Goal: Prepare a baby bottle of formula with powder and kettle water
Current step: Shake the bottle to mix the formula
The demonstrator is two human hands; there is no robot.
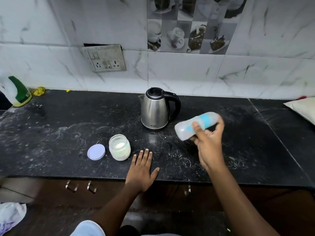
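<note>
Right hand [208, 142]: gripping the blurred translucent baby bottle with blue markings [196, 125], lying tilted, right of centre.
Left hand [142, 169]: resting flat, fingers spread, on the black speckled stone counter [59, 133].
Steel kettle with black handle [156, 109]: standing centre.
Open clear jar of white powder [119, 147]: sitting just left of the left hand.

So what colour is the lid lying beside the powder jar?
Pale purple. The lid lies flat left of the jar, in the head view.

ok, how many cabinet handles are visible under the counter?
3. Two silver metal cabinet handles sit side by side left of the left hand; the third is between the two arms. The arms may hide more.
</note>
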